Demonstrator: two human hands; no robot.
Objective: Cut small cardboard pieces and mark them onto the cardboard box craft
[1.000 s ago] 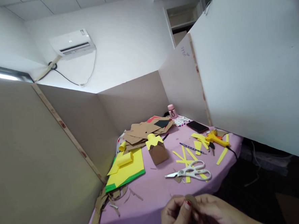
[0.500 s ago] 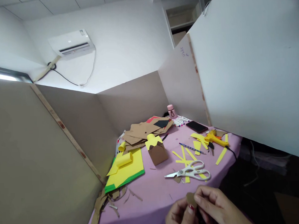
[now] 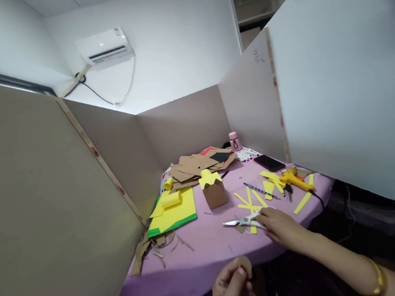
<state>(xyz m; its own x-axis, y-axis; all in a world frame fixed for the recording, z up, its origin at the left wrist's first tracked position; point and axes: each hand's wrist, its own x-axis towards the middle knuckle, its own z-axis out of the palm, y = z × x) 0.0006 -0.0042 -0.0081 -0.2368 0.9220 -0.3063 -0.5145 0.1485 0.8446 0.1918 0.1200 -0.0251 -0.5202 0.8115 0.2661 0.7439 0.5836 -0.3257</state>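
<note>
My left hand [image 3: 231,285] is low at the near edge of the table, pinching a small round piece of brown cardboard [image 3: 245,265] between thumb and fingers. My right hand [image 3: 280,227] has reached forward onto the purple tablecloth and lies over the handles of the white scissors [image 3: 244,221], whose blades point left. Its fingers cover the handles; I cannot see whether they grip. Yellow paper strips [image 3: 249,199] lie just beyond the scissors.
A small brown paper box with a yellow top [image 3: 214,191] stands mid-table. Yellow and green sheets [image 3: 174,209], a brown card pile [image 3: 195,166], a pencil [image 3: 261,190], a yellow glue gun [image 3: 296,181], a phone [image 3: 269,162], a pink bottle [image 3: 234,141]. Partition boards [image 3: 53,197] wall the table.
My right hand left the brown piece and reached forward onto the scissors. The left hand alone now holds the piece. The camera view shifted slightly.
</note>
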